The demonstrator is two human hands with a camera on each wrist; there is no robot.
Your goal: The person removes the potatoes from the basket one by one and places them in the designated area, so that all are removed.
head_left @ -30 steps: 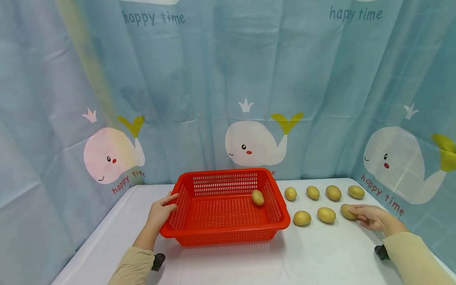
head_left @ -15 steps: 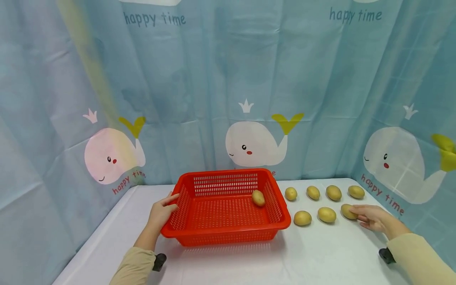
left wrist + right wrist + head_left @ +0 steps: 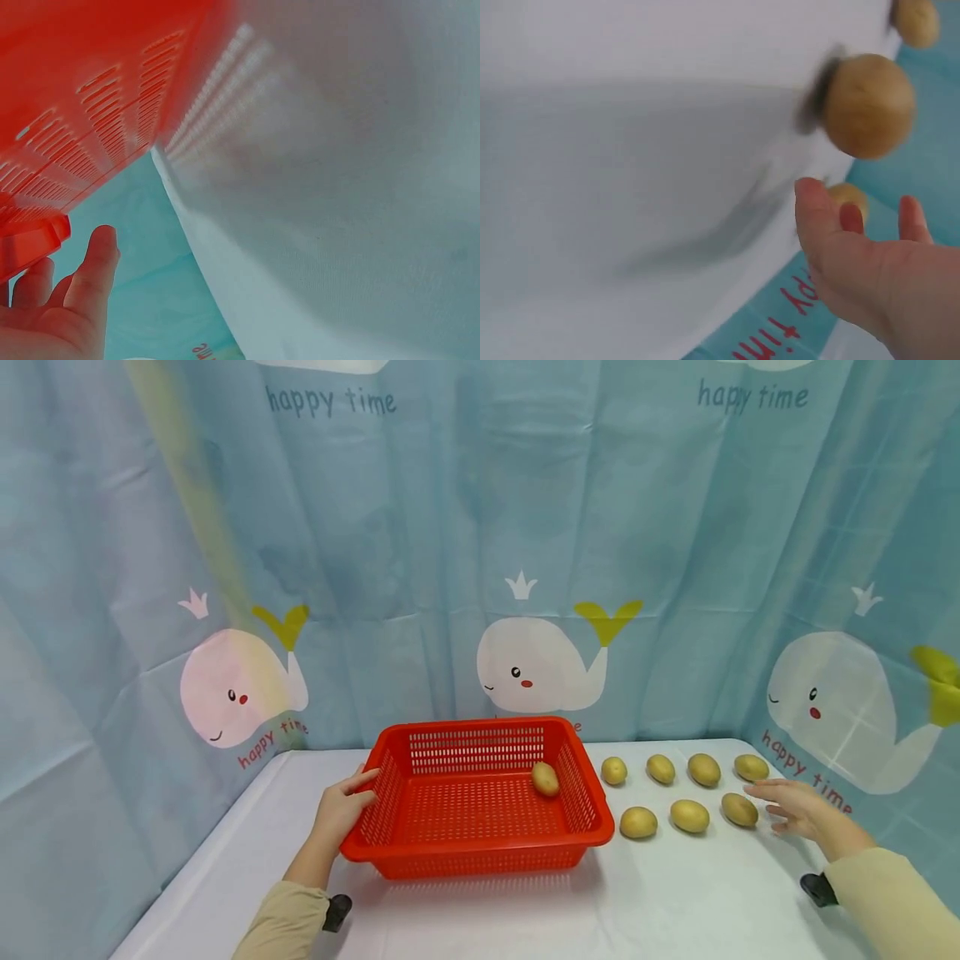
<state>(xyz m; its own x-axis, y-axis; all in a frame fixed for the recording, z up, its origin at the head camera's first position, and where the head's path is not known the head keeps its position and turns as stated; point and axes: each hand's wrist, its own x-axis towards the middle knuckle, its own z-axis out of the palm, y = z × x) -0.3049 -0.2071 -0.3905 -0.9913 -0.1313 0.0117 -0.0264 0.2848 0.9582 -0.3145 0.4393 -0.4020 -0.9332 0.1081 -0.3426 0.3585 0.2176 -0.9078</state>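
My left hand (image 3: 339, 814) grips the left rim of a red plastic basket (image 3: 480, 843), with fingers over the edge in the head view. The left wrist view has one finger (image 3: 97, 259) extended below that rim, beside the slotted basket wall (image 3: 112, 90). A potato (image 3: 545, 779) lies inside the basket near its right wall. To the right, my right hand (image 3: 804, 814) hovers just beside the nearest potato (image 3: 740, 810), apart from it. Its fingers are spread and loosely bent with nothing between them; the right wrist view shows potatoes (image 3: 870, 105) beyond the fingertips.
Several more potatoes lie in two rows right of the basket, such as a back-row potato (image 3: 704, 770) and a front-row potato (image 3: 638, 822). They rest on a white-covered table (image 3: 525, 918). A blue whale-print curtain (image 3: 420, 543) hangs behind and at both sides.
My right hand has let go of the front-row potato at the right end and drawn back a little to the right. The left hand stays on the basket rim.
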